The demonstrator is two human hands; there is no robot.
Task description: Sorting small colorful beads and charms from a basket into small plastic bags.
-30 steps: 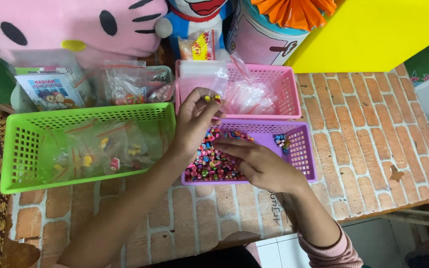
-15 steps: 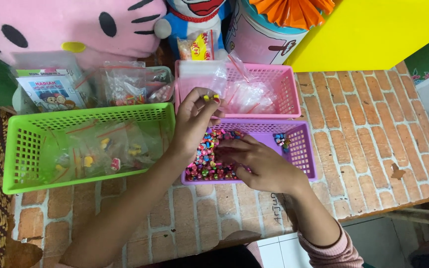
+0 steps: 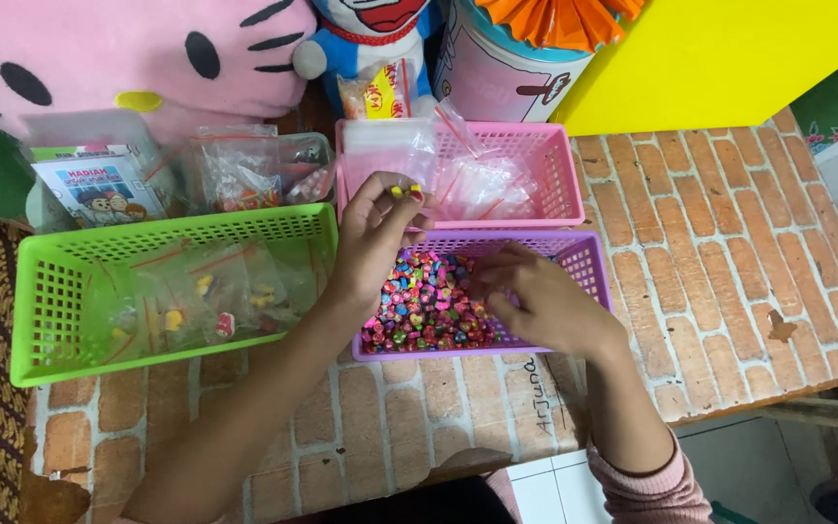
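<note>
A purple basket near the table's front holds a heap of small multicoloured beads. My left hand hovers over its back left corner, fingers curled around a few small yellow and red beads. My right hand reaches down into the purple basket, fingertips among the beads. Behind it a pink basket holds small clear plastic bags. To the left, a green basket contains filled clear bags with small pieces.
The table top has a brick pattern. At the back stand a pink plush, a blue plush, a pink tub and a yellow panel. More packets lie behind the green basket.
My right hand has slid a little left and deeper into the beads. My left hand stays raised with its beads.
</note>
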